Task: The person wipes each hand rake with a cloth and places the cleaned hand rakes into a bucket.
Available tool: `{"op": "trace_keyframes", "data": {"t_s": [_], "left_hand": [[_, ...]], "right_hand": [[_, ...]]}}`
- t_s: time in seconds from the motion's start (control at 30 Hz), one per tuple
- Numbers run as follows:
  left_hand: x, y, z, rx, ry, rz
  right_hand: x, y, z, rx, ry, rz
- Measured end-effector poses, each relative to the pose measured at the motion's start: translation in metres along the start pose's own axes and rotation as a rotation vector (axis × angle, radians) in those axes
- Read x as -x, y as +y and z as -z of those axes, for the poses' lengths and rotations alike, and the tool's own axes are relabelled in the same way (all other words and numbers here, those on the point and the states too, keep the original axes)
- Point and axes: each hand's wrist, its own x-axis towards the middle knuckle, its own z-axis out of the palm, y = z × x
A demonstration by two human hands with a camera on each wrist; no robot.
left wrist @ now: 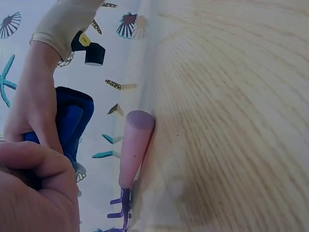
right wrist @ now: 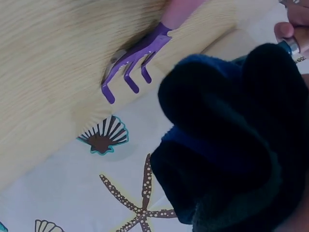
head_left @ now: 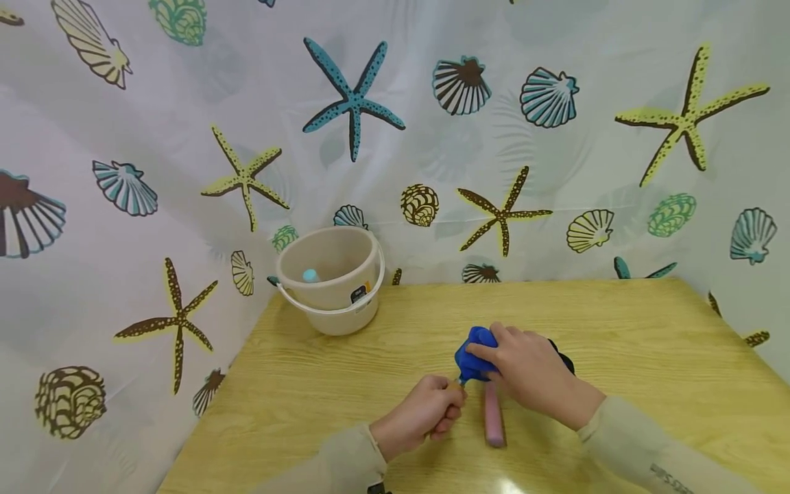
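Note:
My left hand (head_left: 426,412) grips the tan handle (head_left: 456,388) of a small hand tool. A metal collar (right wrist: 291,46) shows on it in the right wrist view. My right hand (head_left: 524,360) holds a bunched blue cloth (head_left: 475,353) around the tool's far end, so the head of the tool is hidden. Seen from the right wrist, the cloth (right wrist: 227,135) hangs in thick dark folds. Just below the cloth, a hand rake with a pink handle (head_left: 494,415) lies on the table; its bent purple tines (right wrist: 133,67) show in the right wrist view.
A beige bucket (head_left: 342,319) with a white handle stands at the table's back left, with a light-blue-topped item (head_left: 310,276) inside. Behind the wooden table (head_left: 308,384) hangs a white curtain (head_left: 395,137) printed with shells and starfish. A black object (head_left: 563,358) shows behind my right wrist.

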Motion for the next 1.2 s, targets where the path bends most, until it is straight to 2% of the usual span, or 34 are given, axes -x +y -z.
{"op": "trace_keyframes", "data": {"t_s": [0.17, 0.5, 0.63, 0.97, 1.07, 1.2], "left_hand": [[-0.001, -0.004, 0.0, -0.029, 0.026, -0.022], [0.006, 0.0, -0.005, -0.092, 0.037, -0.085], [0.005, -0.001, -0.003, -0.087, 0.057, -0.081], [0.002, -0.002, 0.006, -0.018, 0.138, -0.09], [0.006, -0.001, 0.004, -0.035, 0.118, -0.096], [0.012, -0.001, -0.005, -0.051, 0.012, -0.086]], "right_hand": [[-0.001, -0.002, 0.003, -0.011, -0.013, 0.019], [-0.019, -0.01, 0.0, 0.039, 0.067, -0.003], [-0.024, -0.013, 0.0, 0.06, 0.084, -0.001], [-0.01, -0.013, 0.013, 0.048, -0.001, -0.043], [-0.01, -0.013, 0.014, 0.052, 0.001, -0.04], [-0.019, -0.017, 0.013, 0.08, 0.056, -0.011]]}}
